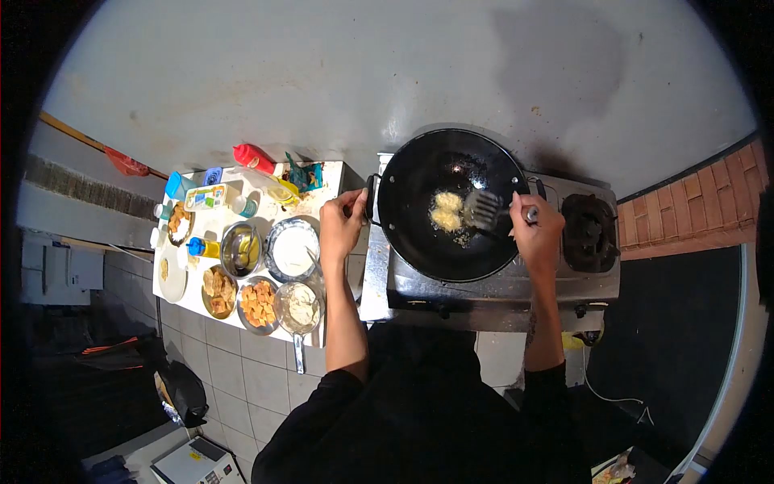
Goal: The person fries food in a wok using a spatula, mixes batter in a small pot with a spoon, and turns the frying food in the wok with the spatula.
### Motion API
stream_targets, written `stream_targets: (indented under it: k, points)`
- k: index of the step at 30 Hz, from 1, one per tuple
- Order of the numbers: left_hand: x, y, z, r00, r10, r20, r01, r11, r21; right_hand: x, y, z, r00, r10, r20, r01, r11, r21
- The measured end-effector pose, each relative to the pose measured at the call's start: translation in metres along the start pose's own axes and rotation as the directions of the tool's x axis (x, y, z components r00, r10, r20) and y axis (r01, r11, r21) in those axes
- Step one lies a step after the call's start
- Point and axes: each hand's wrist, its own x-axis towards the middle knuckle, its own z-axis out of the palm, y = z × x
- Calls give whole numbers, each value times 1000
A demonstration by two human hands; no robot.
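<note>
A black wok [411, 234] sits on the stove's left side, with several pale yellow battered pieces [447, 211] frying in a little oil at its middle. My left hand [342, 226] is closed at the wok's left loop handle [372, 199], its fingertips partly hidden. My right hand [535, 230], over the wok's right rim, grips a slotted spatula [484, 209] by its handle. The spatula's head is inside the wok, just right of the frying pieces.
A bare burner [591, 232] is right of the wok on the steel stove [484, 297]. The white table [189, 305] at left carries a flour bowl [291, 248], a batter pan [299, 308], cut orange pieces [258, 304] and a red squeeze bottle [254, 158]. A wall stands behind.
</note>
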Motion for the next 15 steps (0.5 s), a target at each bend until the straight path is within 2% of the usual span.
stream_targets:
  k: [2, 5, 7, 10, 11, 13, 14, 15]
  points:
    - [-2, 5, -3, 998, -57, 33, 57, 998, 7, 0, 2, 0, 999, 11, -45, -8, 998, 67]
    - [0, 9, -3, 993, -108, 45, 107, 994, 11, 1, 11, -4, 998, -33, -50, 32, 999, -24]
    - [0, 8, -2, 996, -90, 26, 89, 996, 31, 0, 10, -2, 998, -29, 54, 35, 992, -122]
    - [0, 8, -2, 996, -85, 21, 84, 995, 49, -1, 7, 3, 999, -8, -32, 7, 1000, -15]
    - [0, 5, 0, 996, -88, 24, 87, 995, 51, 0, 6, 2, 1000, -4, -30, 3, 1000, -15]
    - [2, -1, 3, 998, 44, -42, -44, 999, 1, 5, 4, -1, 989, -143, -44, 137, 984, -117]
    - [2, -3, 3, 998, 48, -40, -48, 999, 1, 5, 6, -2, 989, -143, -48, 136, 984, -118]
    - [2, -3, 2, 998, 48, -39, -48, 999, 9, 4, 9, -2, 993, -115, 24, 117, 985, -128]
